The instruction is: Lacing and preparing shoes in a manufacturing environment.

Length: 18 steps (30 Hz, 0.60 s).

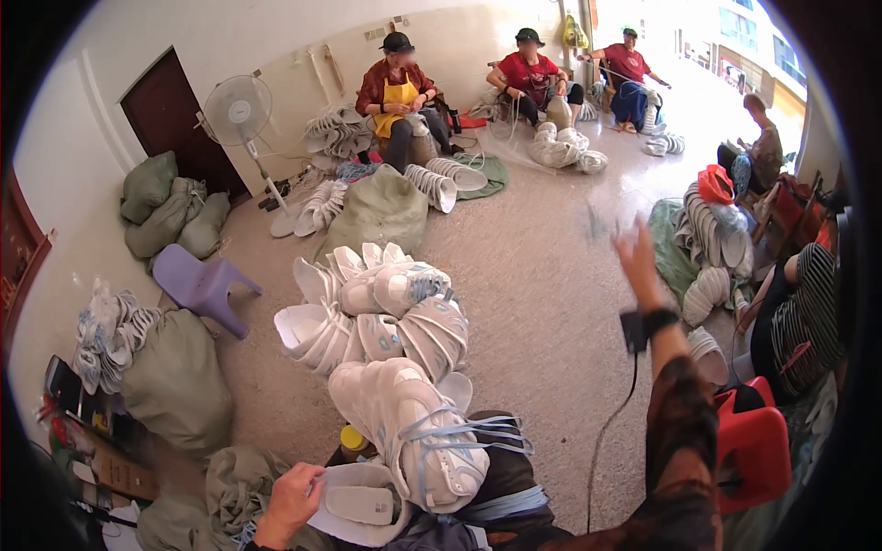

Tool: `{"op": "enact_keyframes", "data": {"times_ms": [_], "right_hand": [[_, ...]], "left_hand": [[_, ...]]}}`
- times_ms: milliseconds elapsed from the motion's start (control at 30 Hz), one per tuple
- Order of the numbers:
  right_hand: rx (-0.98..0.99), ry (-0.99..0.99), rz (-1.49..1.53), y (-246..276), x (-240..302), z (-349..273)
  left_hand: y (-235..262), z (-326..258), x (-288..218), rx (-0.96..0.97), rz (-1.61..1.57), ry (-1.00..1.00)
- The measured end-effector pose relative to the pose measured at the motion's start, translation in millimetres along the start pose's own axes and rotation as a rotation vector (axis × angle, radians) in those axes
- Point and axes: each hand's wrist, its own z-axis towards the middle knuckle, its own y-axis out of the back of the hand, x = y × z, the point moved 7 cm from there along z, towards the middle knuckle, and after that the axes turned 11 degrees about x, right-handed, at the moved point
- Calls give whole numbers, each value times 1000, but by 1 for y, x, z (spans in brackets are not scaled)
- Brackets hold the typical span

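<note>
My left hand (290, 503) grips the rim of a white shoe (360, 505) with a pale insole, lying at my lap. Against it leans a stack of white shoes (409, 427), the front one carrying loose light-blue laces (459, 441). Well out to the right, my right hand (636, 262) is raised above the floor. Its fingertips and a faint streak beside them are smeared by motion, so whether it holds anything is unclear. A black box with a cable (634, 331) sits at that wrist. More light-blue laces (505, 505) lie across my dark-clothed leg.
Nested white shoes (386, 308) pile up ahead. Around me stand a purple chair (204, 285), a red stool (753, 445), green sacks (179, 381) and a fan (241, 115). Several people sit farther off among shoes; a person in stripes (804, 321) sits close at right.
</note>
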Motion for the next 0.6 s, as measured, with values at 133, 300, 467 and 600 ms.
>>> {"op": "enact_keyframes", "data": {"times_ms": [133, 300, 467, 600], "right_hand": [[185, -91, -58, 25, 56, 35], [933, -468, 442, -60, 62, -153], [1169, -765, 630, -36, 100, -262], [1254, -856, 613, -13, 110, -316]], "left_hand": [[3, 11, -12, -12, 19, -81], [-13, -14, 17, 1, 8, -103], [-12, -11, 9, 15, -42, -137], [-22, -13, 0, 37, -126, -119]]}}
